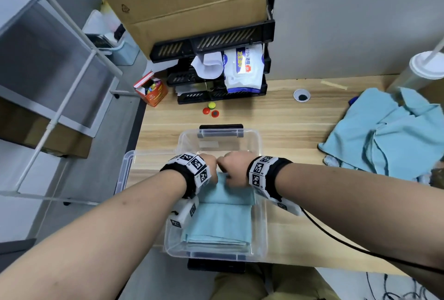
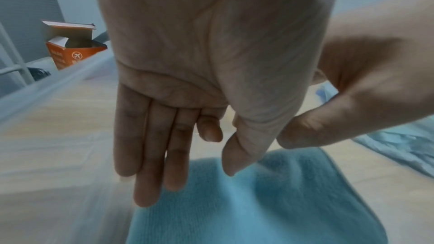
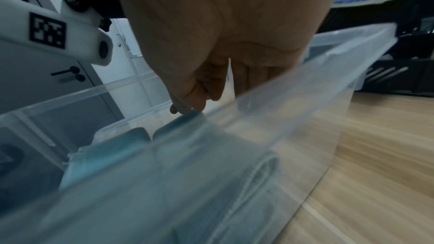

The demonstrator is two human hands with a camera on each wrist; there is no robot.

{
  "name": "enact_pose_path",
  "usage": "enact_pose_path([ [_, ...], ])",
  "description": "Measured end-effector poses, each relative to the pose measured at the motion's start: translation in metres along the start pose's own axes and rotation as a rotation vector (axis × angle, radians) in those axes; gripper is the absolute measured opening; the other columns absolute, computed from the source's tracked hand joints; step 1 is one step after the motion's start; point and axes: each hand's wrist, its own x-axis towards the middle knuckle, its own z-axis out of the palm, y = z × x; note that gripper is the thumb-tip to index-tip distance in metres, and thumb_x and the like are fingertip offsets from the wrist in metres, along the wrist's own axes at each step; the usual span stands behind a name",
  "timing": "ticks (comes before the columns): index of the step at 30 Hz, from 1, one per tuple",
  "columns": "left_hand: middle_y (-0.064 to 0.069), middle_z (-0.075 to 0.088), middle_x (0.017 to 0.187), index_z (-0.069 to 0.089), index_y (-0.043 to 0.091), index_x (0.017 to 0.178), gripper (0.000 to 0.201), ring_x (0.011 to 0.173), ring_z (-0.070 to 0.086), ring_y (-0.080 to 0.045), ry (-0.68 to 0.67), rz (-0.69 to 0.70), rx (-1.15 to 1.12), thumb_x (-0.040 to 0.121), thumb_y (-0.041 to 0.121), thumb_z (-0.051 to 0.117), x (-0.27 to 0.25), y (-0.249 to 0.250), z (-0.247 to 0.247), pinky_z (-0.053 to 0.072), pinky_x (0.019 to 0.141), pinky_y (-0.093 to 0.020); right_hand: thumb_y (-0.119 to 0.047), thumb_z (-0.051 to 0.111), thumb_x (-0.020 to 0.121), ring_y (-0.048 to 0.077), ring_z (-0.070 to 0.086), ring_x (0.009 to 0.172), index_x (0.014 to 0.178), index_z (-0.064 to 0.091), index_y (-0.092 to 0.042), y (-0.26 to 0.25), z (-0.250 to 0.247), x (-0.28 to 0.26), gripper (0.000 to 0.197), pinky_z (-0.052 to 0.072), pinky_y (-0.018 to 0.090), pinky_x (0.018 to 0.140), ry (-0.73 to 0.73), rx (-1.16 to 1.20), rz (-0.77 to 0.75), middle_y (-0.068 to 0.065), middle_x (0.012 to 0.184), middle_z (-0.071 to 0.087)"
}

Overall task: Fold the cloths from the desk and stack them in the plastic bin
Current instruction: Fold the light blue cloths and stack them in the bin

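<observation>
Folded cloth point(image 1: 228, 194) directly under both hands inside plastic bin point(image 1: 263, 218), long axis across bin; L hand point(image 2: 187, 99) flat, fingers straight; R hand point(image 1: 234, 167) curled, pinching cloth top edge.

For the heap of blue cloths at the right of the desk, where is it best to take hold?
Probably pinch the near-left corner of the unfolded cloths, coming from the bin side: that edge lies flat and free on the desk.

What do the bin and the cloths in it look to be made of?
The bin: clear, smooth, rigid plastic, since desk grain shows through its walls. The folded cloths: soft light-blue fabric, probably microfibre or terry, with a fuzzy nap in the left wrist view.
</observation>
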Motion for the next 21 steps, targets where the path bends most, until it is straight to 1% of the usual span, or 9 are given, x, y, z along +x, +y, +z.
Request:
enact_pose_path([
  [1, -0.003, 0.063, 0.078, 0.061, 0.016, 0.079, 0.018, 0.083, 0.067, -0.025, -0.004, 0.000, -0.007, 0.070, 0.030, 0.066, 0.002, 0.001, -0.003, 0.056, 0.074, -0.032, -0.025, 0.058, 0.082, 0.028, 0.063, 0.089, 0.103, 0.056, -0.016, 0.002, -0.003, -0.005, 0.023, 0.054, 0.036, 0.072, 0.032, 0.034, -0.021, 0.006, 0.099, 0.064],
  [3, 0.001, 0.069, 0.096, 0.065, 0.026, 0.102, 0.041, 0.092, 0.067, -0.022, 0.016, 0.039, -0.054, 0.062, 0.033, 0.067, 0.012, 0.000, -0.006, 0.056, 0.083, -0.034, -0.023, 0.059, 0.083, 0.027, 0.063, 0.092, 0.107, 0.057, -0.015, 0.008, -0.010, -0.017, 0.025, 0.052, 0.033, 0.074, 0.102, 0.099, -0.075, 0.006, 0.103, 0.066],
  [5, 0.003, 0.069, 0.104, 0.062, 0.031, 0.110, 0.052, 0.093, 0.066, -0.019, 0.054, 0.061, -0.029, 0.058, 0.034, 0.066, 0.011, 0.007, -0.023, 0.055, 0.085, -0.034, -0.023, 0.059, 0.083, 0.026, 0.061, 0.095, 0.108, 0.056, -0.015, 0.020, -0.020, -0.034, 0.027, 0.049, 0.033, 0.077, 0.207, 0.132, -0.119, 0.005, 0.106, 0.065],
  [9, -0.004, 0.061, 0.075, 0.061, 0.013, 0.080, 0.012, 0.072, 0.059, -0.023, 0.196, 0.018, 0.087, 0.077, 0.024, 0.066, -0.016, 0.045, -0.081, 0.050, 0.063, -0.030, -0.025, 0.057, 0.084, 0.029, 0.059, 0.101, 0.111, 0.056, -0.014, 0.054, -0.045, -0.063, 0.030, 0.049, 0.036, 0.080, 0.364, 0.159, -0.037, 0.008, 0.113, 0.059],
  [12, -0.006, 0.059, 0.072, 0.055, 0.009, 0.071, 0.024, 0.070, 0.059, -0.025, 0.352, 0.021, 0.094, 0.080, 0.028, 0.066, -0.019, 0.078, -0.118, 0.048, 0.060, -0.030, -0.023, 0.055, 0.086, 0.031, 0.058, 0.096, 0.113, 0.054, -0.015, 0.092, -0.061, -0.088, 0.028, 0.043, 0.034, 0.071, 0.511, 0.183, 0.078, 0.007, 0.115, 0.054],
  [14, -0.006, 0.062, 0.074, 0.055, 0.010, 0.070, 0.023, 0.070, 0.063, -0.025, 0.418, 0.065, 0.069, 0.076, 0.029, 0.067, -0.017, 0.104, -0.135, 0.053, 0.060, -0.031, -0.019, 0.054, 0.087, 0.030, 0.057, 0.097, 0.115, 0.053, -0.013, 0.123, -0.068, -0.109, 0.029, 0.035, 0.030, 0.069, 0.588, 0.217, 0.198, 0.006, 0.119, 0.051],
  [16, -0.007, 0.064, 0.081, 0.059, 0.012, 0.081, 0.019, 0.075, 0.064, -0.026, 0.450, 0.119, 0.060, 0.074, 0.028, 0.065, -0.013, 0.131, -0.145, 0.057, 0.066, -0.033, -0.018, 0.054, 0.086, 0.031, 0.055, 0.103, 0.118, 0.052, -0.012, 0.158, -0.067, -0.130, 0.032, 0.037, 0.031, 0.072, 0.611, 0.235, 0.387, 0.008, 0.122, 0.049],
  [19, -0.008, 0.063, 0.089, 0.059, 0.013, 0.088, 0.013, 0.080, 0.063, -0.027, 0.455, 0.200, 0.084, 0.075, 0.017, 0.059, -0.002, 0.171, -0.146, 0.057, 0.070, -0.034, -0.021, 0.054, 0.084, 0.034, 0.054, 0.107, 0.118, 0.050, -0.011, 0.204, -0.054, -0.162, 0.036, 0.044, 0.036, 0.080, 0.518, 0.241, 0.722, 0.013, 0.123, 0.045],
  [21, -0.008, 0.061, 0.083, 0.059, 0.010, 0.083, 0.006, 0.076, 0.060, -0.028, 0.424, 0.226, 0.096, 0.078, 0.010, 0.055, 0.005, 0.192, -0.141, 0.052, 0.062, -0.031, -0.022, 0.053, 0.084, 0.036, 0.054, 0.104, 0.116, 0.049, -0.011, 0.226, -0.039, -0.179, 0.034, 0.045, 0.039, 0.082, 0.422, 0.266, 0.865, 0.015, 0.121, 0.042],
])
